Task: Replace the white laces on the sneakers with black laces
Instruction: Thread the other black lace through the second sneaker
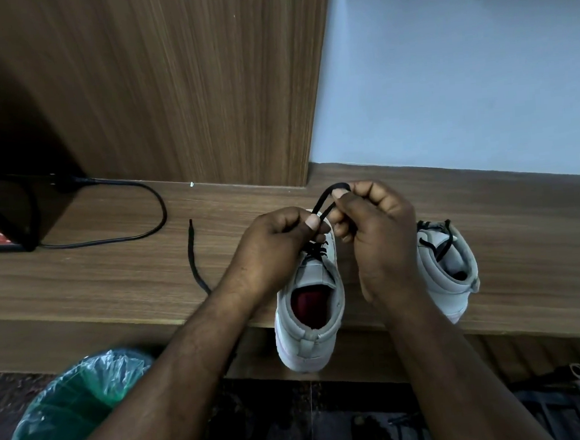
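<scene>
Two grey sneakers stand on a wooden shelf (522,231). The near sneaker (310,307) hangs its heel over the shelf's front edge and carries a black lace (326,200) through its eyelets. My left hand (276,241) pinches one strand of that lace just above the tongue. My right hand (374,220) pinches a loop of the same lace, raised over the toe. The lace's loose end (192,257) trails left across the shelf. The second sneaker (447,260), partly behind my right wrist, also has black lacing.
A black power cable (137,210) curves over the shelf at the left beside a dark appliance (3,219). Below the shelf stands a bin lined with a green plastic bag (72,413). A wooden panel (169,84) and a pale wall (460,70) rise behind.
</scene>
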A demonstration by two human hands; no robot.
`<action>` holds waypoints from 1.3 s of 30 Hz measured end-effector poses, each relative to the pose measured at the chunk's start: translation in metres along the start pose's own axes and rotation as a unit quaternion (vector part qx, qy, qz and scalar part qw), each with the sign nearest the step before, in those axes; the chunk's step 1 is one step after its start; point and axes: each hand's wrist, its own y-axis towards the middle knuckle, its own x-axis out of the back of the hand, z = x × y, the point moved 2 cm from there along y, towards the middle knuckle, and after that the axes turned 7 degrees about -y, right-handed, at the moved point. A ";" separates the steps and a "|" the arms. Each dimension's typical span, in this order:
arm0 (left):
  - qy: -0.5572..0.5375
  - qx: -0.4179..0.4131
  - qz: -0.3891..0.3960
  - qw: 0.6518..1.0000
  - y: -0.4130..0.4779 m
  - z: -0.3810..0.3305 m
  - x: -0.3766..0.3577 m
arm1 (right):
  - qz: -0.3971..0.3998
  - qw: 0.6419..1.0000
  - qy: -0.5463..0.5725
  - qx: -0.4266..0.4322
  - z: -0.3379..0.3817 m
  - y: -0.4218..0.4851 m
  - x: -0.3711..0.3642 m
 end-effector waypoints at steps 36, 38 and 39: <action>0.080 0.131 -0.156 0.976 -0.001 0.005 0.072 | -0.086 0.941 0.242 -0.219 -0.025 0.014 0.027; 0.139 0.113 -0.151 0.972 0.001 0.005 0.073 | -0.070 0.941 0.247 -0.220 -0.024 0.014 0.025; 0.165 0.105 -0.151 0.969 0.001 0.005 0.074 | -0.062 0.942 0.248 -0.219 -0.024 0.013 0.025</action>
